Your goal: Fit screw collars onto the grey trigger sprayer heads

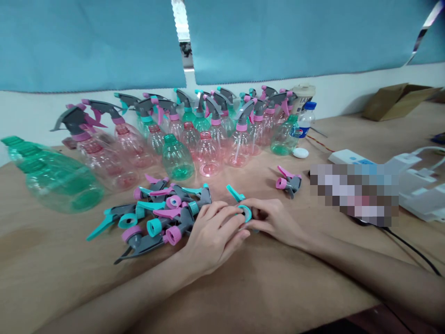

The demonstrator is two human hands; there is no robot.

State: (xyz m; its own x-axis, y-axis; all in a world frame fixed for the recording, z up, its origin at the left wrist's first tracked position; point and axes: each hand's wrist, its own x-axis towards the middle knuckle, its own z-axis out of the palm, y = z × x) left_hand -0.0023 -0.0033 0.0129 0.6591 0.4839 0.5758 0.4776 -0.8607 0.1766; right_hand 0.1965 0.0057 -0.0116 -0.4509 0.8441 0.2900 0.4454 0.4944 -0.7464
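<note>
Near the front middle of the table, my left hand (217, 234) and my right hand (276, 220) meet around a spray trigger head with a turquoise collar (246, 213). Its turquoise lever sticks up behind my fingers, and most of its body is hidden. Both hands have their fingers closed on it. Left of my left hand lies a pile of loose spray heads (174, 208), grey with pink or turquoise parts. A single pink and grey spray head (289, 182) lies beyond my right hand. Open-necked bottles, one green (177, 160) and one pink (208, 157), stand behind the pile.
Several pink and green bottles with spray heads fitted (239, 144) stand along the back. Green bottles (66, 181) stand at the left. At the right are a blurred-out phone-like object (354, 192), a white power strip (351, 158), cables, a Pepsi bottle (304, 123) and a cardboard box (392, 102).
</note>
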